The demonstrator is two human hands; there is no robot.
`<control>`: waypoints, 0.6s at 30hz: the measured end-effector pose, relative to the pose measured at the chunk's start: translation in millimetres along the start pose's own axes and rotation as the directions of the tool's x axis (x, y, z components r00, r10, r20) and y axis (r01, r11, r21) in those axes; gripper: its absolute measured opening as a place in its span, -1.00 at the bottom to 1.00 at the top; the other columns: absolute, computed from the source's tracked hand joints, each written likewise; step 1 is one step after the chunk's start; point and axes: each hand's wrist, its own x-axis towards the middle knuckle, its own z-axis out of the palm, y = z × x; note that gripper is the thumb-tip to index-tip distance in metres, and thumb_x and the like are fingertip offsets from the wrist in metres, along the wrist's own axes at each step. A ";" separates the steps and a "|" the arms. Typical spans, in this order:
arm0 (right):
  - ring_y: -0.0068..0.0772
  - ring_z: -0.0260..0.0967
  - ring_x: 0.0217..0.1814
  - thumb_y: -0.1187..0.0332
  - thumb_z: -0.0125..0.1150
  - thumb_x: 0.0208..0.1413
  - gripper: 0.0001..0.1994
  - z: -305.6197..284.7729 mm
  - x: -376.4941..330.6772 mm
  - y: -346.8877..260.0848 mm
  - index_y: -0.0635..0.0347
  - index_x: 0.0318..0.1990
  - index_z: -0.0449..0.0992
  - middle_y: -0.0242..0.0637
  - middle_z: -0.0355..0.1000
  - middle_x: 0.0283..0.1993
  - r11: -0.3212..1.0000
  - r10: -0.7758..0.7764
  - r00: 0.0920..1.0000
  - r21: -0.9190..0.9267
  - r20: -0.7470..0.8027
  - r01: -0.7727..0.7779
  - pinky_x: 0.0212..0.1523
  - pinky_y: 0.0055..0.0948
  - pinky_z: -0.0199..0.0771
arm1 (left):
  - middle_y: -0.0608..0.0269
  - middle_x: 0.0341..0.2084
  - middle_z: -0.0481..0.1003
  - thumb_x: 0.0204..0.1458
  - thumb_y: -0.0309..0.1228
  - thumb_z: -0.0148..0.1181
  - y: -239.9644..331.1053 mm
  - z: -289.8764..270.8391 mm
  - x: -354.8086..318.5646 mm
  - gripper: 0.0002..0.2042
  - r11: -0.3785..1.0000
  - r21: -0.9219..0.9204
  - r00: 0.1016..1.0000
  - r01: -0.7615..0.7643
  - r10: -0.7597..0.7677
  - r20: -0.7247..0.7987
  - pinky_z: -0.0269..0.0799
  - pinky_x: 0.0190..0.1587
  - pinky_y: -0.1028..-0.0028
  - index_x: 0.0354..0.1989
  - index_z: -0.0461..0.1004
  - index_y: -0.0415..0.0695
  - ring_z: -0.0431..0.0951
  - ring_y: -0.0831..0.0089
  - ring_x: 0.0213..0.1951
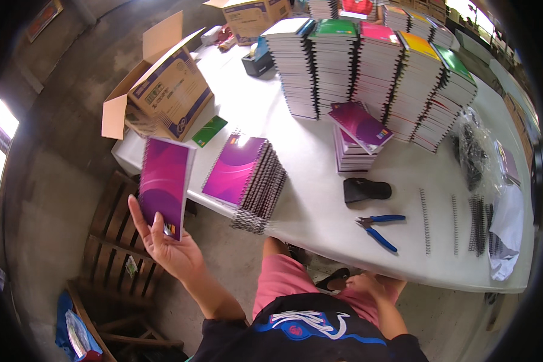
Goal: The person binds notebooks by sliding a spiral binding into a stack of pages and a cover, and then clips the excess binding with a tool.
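My left hand (166, 246) holds a purple-and-magenta spiral notebook (164, 183) out over the floor, just left of the white table (308, 205). A slanted stack of like purple notebooks (247, 178) lies on the table's near edge, right of the held one. My right hand (368, 283) rests low by my knee under the table's front edge; its fingers look curled and I see nothing in it.
Tall stacks of spiral notebooks (368, 72) stand at the back, with a short stack (357, 137) in front. Blue-handled pliers (379, 228), a black tool (365, 190), loose wire spirals (425, 220) and a plastic bag (482, 157) lie right. An open cardboard box (163, 90) sits left; a wooden pallet (117, 241) below.
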 end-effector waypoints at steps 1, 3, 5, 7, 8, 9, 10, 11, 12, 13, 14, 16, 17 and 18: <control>-0.12 0.43 0.01 0.07 -0.01 0.15 -0.59 -35.5 -21.1 -36.0 0.10 0.03 0.47 -0.24 0.45 0.04 0.985 -0.113 0.991 0.138 0.067 0.103 0.06 -0.28 0.36 | 0.07 -0.05 0.44 0.04 -0.70 -0.02 -2.2 1.1 1.9 -0.49 0.999 -0.034 0.999 0.032 -0.030 0.039 0.51 -0.05 0.45 0.23 0.19 -0.24 0.54 0.42 -0.15; -0.22 0.43 0.03 0.22 0.12 0.15 -0.65 -117.7 -73.5 -113.4 0.12 0.06 0.46 -0.21 0.46 0.03 0.804 -0.408 0.909 0.440 -0.083 0.401 0.01 -0.41 0.38 | 0.08 -0.09 0.47 0.02 -0.69 0.01 -2.1 4.3 2.7 -0.47 0.999 0.026 0.993 0.022 -0.025 0.117 0.50 -0.05 0.45 0.24 0.18 -0.27 0.54 0.41 -0.15; -0.21 0.44 0.01 0.44 0.30 0.00 -0.60 -189.2 -111.9 -172.3 0.20 0.05 0.45 -0.18 0.49 -0.04 0.439 -0.594 0.580 0.379 -0.558 0.814 0.02 -0.36 0.40 | 0.08 -0.11 0.47 0.02 -0.70 0.02 -7.7 10.1 -1.4 -0.47 0.997 0.068 0.986 0.021 -0.032 0.167 0.49 -0.05 0.46 0.24 0.17 -0.28 0.54 0.40 -0.15; -0.15 0.41 0.03 0.40 0.33 -0.02 -0.57 -246.0 -123.1 -219.0 0.18 0.06 0.45 -0.12 0.44 0.01 0.523 -0.439 0.210 -0.058 -0.873 0.851 0.05 -0.32 0.36 | 0.06 -0.17 0.49 0.06 -0.70 -0.02 -16.2 16.8 -9.1 -0.47 0.996 0.090 0.983 0.011 -0.027 0.183 0.51 -0.12 0.49 0.26 0.11 -0.30 0.54 0.44 -0.19; -0.17 0.41 0.03 0.40 0.31 0.00 -0.58 -270.9 -111.3 -242.7 0.19 0.06 0.44 -0.10 0.43 0.00 0.607 -0.330 0.112 -0.120 -0.937 0.785 0.05 -0.32 0.36 | 0.06 -0.19 0.49 0.06 -0.70 -0.01 -19.5 21.8 -11.1 -0.45 0.996 0.089 0.985 0.013 -0.028 0.169 0.51 -0.14 0.51 0.27 0.09 -0.29 0.55 0.44 -0.19; -0.18 0.40 0.04 0.39 0.28 0.02 -0.60 -293.9 -102.6 -264.5 0.20 0.06 0.44 -0.09 0.42 0.00 0.696 -0.227 -0.006 -0.167 -0.974 0.698 0.05 -0.32 0.35 | 0.06 -0.21 0.50 0.06 -0.70 0.00 -21.7 26.9 -11.4 -0.44 0.997 0.081 0.987 0.019 -0.031 0.156 0.51 -0.16 0.52 0.28 0.06 -0.29 0.55 0.44 -0.20; -0.26 0.43 -0.02 0.40 0.25 0.05 -0.62 -308.3 -86.9 -277.8 0.22 0.06 0.44 -0.11 0.44 -0.04 0.525 -0.168 0.080 -0.020 -0.982 0.851 -0.01 -0.37 0.39 | 0.04 -0.17 0.47 0.04 -0.70 0.02 -24.1 29.7 -12.2 -0.40 0.996 0.084 0.988 0.030 -0.042 0.149 0.49 -0.13 0.50 0.30 0.03 -0.27 0.53 0.42 -0.17; -0.33 0.45 -0.08 0.41 0.22 0.08 -0.64 -320.3 -69.1 -286.4 0.24 0.06 0.43 -0.13 0.46 -0.08 0.312 -0.138 0.175 0.125 -0.975 0.942 -0.07 -0.42 0.43 | 0.03 -0.11 0.42 0.03 -0.68 0.04 -19.7 47.8 -16.2 -0.44 0.997 0.068 0.996 0.032 -0.037 0.086 0.46 -0.09 0.48 0.26 0.08 -0.27 0.51 0.42 -0.13; -0.38 0.44 -0.09 0.40 0.22 0.08 -0.63 -330.8 -60.5 -292.8 0.23 0.07 0.43 -0.17 0.46 -0.07 0.322 -0.177 0.248 0.182 -0.952 0.929 -0.08 -0.45 0.43 | 0.04 -0.09 0.40 0.03 -0.68 0.04 -23.9 43.8 -16.7 -0.46 0.990 0.137 0.993 0.015 -0.031 0.114 0.44 -0.06 0.48 0.23 0.11 -0.28 0.50 0.42 -0.13; -0.44 0.43 -0.10 0.40 0.21 0.09 -0.63 -340.6 -53.8 -298.5 0.22 0.07 0.42 -0.20 0.46 -0.06 0.334 -0.215 0.320 0.238 -0.923 0.912 -0.08 -0.49 0.43 | 0.05 -0.07 0.38 0.03 -0.68 0.05 -28.4 38.3 -15.5 -0.49 0.979 0.205 0.989 -0.002 -0.027 0.142 0.42 -0.04 0.48 0.20 0.14 -0.28 0.49 0.42 -0.12; -0.49 0.42 -0.11 0.40 0.20 0.10 -0.63 -348.2 -43.8 -301.9 0.20 0.08 0.42 -0.24 0.47 -0.05 0.354 -0.254 0.402 0.302 -0.880 0.885 -0.08 -0.52 0.43 | 0.10 -0.12 0.39 0.03 -0.65 0.09 -30.8 33.6 -13.7 -0.54 0.961 0.273 0.983 -0.044 -0.006 0.181 0.40 -0.06 0.52 0.15 0.19 -0.28 0.49 0.44 -0.14; -0.53 0.44 -0.18 0.49 0.16 0.10 -0.65 -367.0 -24.1 -299.0 0.21 0.07 0.43 -0.28 0.48 -0.08 0.330 -0.303 0.421 0.321 -0.855 0.888 -0.15 -0.59 0.44 | 0.18 -0.23 0.42 0.05 -0.54 0.16 -41.3 22.9 -5.0 -0.64 0.905 0.419 0.977 -0.081 -0.012 0.214 0.35 -0.08 0.54 0.03 0.31 -0.30 0.43 0.50 -0.18; -0.54 0.45 -0.22 0.54 0.14 0.10 -0.66 -374.1 -13.0 -296.7 0.22 0.06 0.44 -0.31 0.48 -0.09 0.312 -0.324 0.429 0.332 -0.843 0.890 -0.18 -0.62 0.45 | 0.19 -0.30 0.44 0.06 -0.47 0.18 -46.3 15.4 -0.9 -0.70 0.870 0.490 0.979 -0.054 -0.051 0.198 0.33 -0.08 0.50 -0.04 0.39 -0.29 0.40 0.50 -0.19; -0.53 0.45 -0.23 0.45 0.18 0.09 -0.70 -378.1 -2.6 -294.9 0.19 0.01 0.50 -0.24 0.49 -0.09 0.343 -0.287 0.486 0.386 -0.825 0.857 -0.18 -0.56 0.46 | 0.23 -0.30 0.42 0.07 -0.43 0.18 -51.7 6.8 2.5 -0.72 0.782 0.615 0.977 -0.099 -0.041 0.209 0.31 -0.07 0.49 -0.06 0.42 -0.26 0.40 0.50 -0.17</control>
